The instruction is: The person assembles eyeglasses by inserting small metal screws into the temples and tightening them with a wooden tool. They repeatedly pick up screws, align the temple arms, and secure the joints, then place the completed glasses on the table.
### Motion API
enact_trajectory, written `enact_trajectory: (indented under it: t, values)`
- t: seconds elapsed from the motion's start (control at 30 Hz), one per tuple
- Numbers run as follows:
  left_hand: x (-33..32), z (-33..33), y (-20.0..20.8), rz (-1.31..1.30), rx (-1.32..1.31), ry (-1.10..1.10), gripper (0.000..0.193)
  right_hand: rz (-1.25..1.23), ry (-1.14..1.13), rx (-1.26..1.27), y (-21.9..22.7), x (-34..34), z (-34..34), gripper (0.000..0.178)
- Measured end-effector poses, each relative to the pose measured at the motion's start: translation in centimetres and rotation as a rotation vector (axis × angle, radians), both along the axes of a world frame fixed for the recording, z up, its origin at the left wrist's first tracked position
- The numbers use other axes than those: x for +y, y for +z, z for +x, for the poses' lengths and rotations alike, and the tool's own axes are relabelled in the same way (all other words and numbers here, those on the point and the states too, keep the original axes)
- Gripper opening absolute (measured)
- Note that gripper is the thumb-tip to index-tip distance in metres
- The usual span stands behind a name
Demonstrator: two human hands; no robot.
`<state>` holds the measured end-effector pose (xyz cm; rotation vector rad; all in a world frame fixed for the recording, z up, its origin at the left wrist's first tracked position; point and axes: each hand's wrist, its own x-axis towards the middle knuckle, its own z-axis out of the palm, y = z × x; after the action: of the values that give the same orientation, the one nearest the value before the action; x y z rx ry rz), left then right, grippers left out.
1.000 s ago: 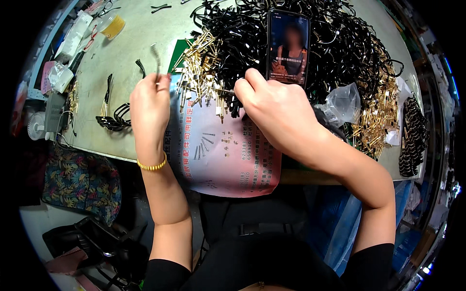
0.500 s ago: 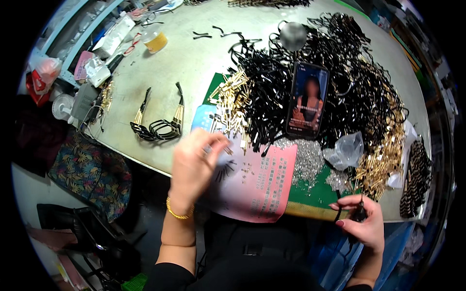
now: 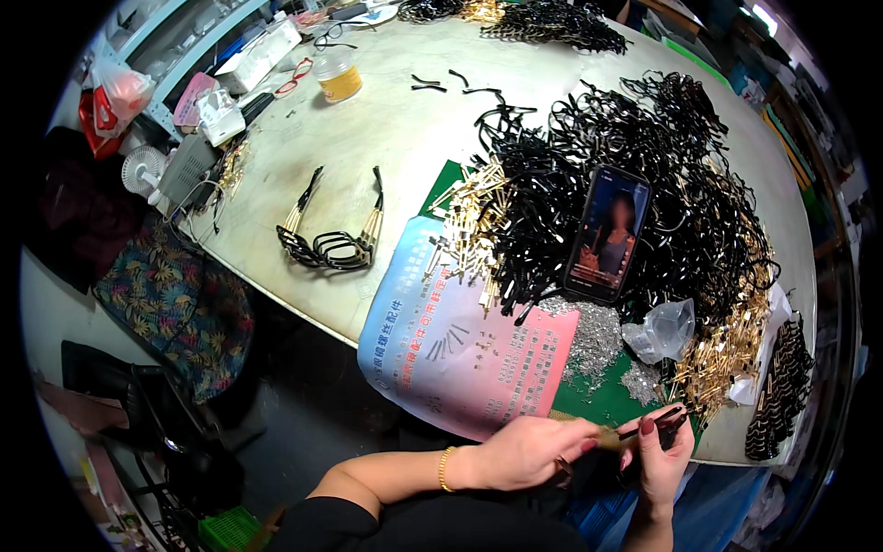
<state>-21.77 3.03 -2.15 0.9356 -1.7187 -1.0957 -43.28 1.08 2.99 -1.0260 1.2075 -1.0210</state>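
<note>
My left hand (image 3: 524, 453), a gold bracelet on its wrist, reaches across the table's front edge to my right hand. Its fingers are pinched; what they hold is too small to make out. My right hand (image 3: 664, 465) is closed on a slim black eyeglass temple (image 3: 674, 420), whose end points toward the left fingertips. A dark tool seen in this hand earlier is hard to pick out now. Just beyond the hands lie a green mat (image 3: 575, 401), a heap of small silver screws (image 3: 594, 342) and a pink-and-blue printed sheet (image 3: 515, 363) with a few dark and gold bits on it.
A large heap of black eyeglass temples (image 3: 543, 175) covers the table's right half, with a phone (image 3: 610, 230) on it. Gold parts (image 3: 474, 221) border it. Nearby are a clear plastic cup (image 3: 664, 331), stacked glasses frames (image 3: 331, 248) and a yellow-labelled jar (image 3: 338, 79).
My left hand has moved from the gold parts down and right to meet my right hand. The right hand has shifted slightly toward me and left. The view has tilted, so everything appears shifted.
</note>
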Motion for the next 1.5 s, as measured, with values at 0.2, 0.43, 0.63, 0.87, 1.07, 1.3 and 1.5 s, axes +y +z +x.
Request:
enact_trajectory:
  t: [0.2,0.43,0.63,0.87,1.07,1.3,1.5]
  values:
    - [1.0,-0.3,-1.2,-0.009,-0.076,-0.019,0.011,0.043,0.082,-0.101,-0.5,-0.1,1.2,0.027]
    - [1.1,0.1,-1.3,-0.050,-0.027,0.069,0.027,-0.034,0.059,0.014,0.2,0.0,1.6,0.030]
    - [1.5,0.3,-1.1,-0.131,-0.041,0.068,0.022,0.004,0.128,0.016,0.2,0.4,1.7,0.027]
    - [0.5,0.0,-0.2,-0.071,-0.228,0.007,0.017,-0.068,0.359,0.475,2.0,-0.2,-0.1,0.035]
    - [-0.2,1.7,-0.3,0.284,-0.059,0.176,0.011,-0.308,0.621,1.177,2.1,-1.7,-3.0,0.033]
    - [-0.2,1.2,-0.9,0.290,-0.040,0.216,0.014,-0.341,0.755,1.259,0.7,-0.8,-3.7,0.050]
    - [-0.1,1.2,-0.1,0.432,-0.042,0.220,0.015,-0.399,0.680,1.240,0.0,-0.9,-3.3,0.051]
